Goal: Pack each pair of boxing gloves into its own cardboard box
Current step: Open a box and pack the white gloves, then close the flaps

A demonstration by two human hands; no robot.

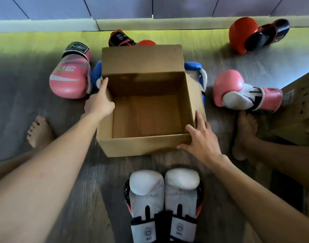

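An open, empty cardboard box [146,144] stands on the floor in front of me. My left hand [99,102] rests on its left wall, fingers straight along the rim. My right hand [201,137] lies spread on the box's near right corner. A white pair of gloves [163,195] lies side by side just below the box. One pink glove [69,76] lies left of the box, another pink and white glove [238,92] to the right. Blue gloves [197,74] peek out from behind both sides of the box. A red and black glove [246,34] sits far right, another [122,38] behind the box.
A second cardboard box [299,109] stands at the right edge. My bare feet [39,130] flank the open box on the grey wood floor. A wall with a pale skirting board runs along the back.
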